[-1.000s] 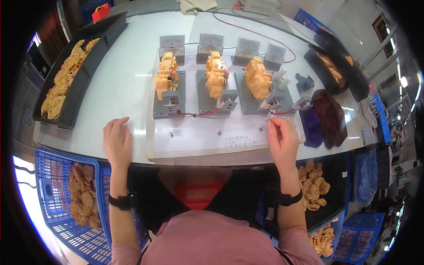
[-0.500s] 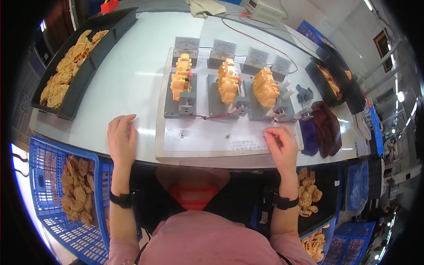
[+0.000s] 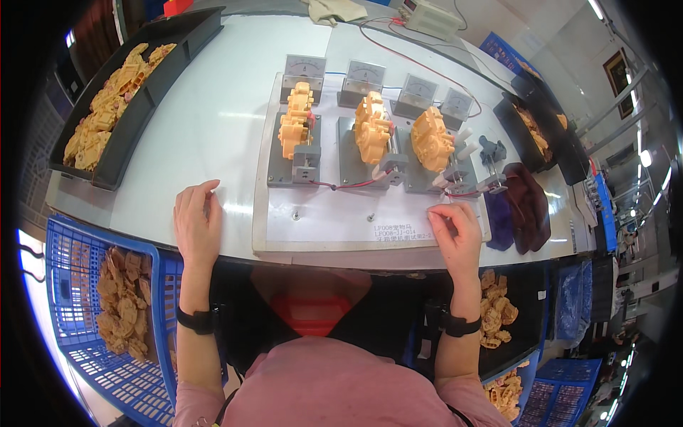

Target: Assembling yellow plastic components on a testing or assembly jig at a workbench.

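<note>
My left hand [image 3: 197, 219] lies on the white tabletop near its front edge, fingers loosely stretched with the thumb apart; it holds nothing. At the front right of a white fixture board [image 3: 313, 231], my right hand [image 3: 457, 231] rests with curled fingers and the thumb drawn in; nothing shows in it. Three yellow plastic gearbox-like assemblies stand upright in grey fixtures on the board: a left assembly [image 3: 296, 122], a middle assembly [image 3: 373, 128] and a right assembly [image 3: 432, 140]. Neither hand touches them. Behind stand several dial meters, including a left meter [image 3: 305, 67].
A black bin [image 3: 135, 117] of yellow parts sits at the left. Dark cloth [image 3: 526, 210] and another black bin [image 3: 514, 128] lie right. A power supply [image 3: 430, 20] is at the back. Blue baskets [image 3: 78, 285] of parts stand below the table.
The view has shifted slightly, so the board and assemblies sit a little higher and further right. Both hands keep their poses.
</note>
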`<state>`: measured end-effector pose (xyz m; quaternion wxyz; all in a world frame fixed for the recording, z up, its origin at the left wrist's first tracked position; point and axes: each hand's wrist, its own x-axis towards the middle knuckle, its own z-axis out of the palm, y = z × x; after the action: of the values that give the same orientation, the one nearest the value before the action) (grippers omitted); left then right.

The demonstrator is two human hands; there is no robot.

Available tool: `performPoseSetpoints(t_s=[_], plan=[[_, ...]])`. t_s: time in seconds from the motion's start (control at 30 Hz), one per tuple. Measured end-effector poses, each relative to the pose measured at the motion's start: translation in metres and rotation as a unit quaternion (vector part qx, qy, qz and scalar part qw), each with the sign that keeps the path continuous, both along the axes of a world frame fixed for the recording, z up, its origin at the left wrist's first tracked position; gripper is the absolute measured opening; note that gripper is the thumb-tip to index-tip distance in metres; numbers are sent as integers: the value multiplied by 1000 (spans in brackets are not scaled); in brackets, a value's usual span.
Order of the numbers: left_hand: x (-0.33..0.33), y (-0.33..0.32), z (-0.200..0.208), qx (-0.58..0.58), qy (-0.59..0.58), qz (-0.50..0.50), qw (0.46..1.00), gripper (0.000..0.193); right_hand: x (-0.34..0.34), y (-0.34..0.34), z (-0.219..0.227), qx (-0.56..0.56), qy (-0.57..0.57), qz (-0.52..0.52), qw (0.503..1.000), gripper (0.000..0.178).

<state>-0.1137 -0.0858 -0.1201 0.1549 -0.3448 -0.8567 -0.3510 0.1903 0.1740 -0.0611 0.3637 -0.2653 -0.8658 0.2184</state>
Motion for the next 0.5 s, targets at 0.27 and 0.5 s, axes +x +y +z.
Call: performPoseSetpoints(t_s=[0.27,0.5], plan=[[0,0,0,6,5,-8,1000,23,1,0,0,3,-12,-5,1000,7],[0,-1,-1,1,3,0,1000,21,1,1,-2,7,-9,-3,1000,7]])
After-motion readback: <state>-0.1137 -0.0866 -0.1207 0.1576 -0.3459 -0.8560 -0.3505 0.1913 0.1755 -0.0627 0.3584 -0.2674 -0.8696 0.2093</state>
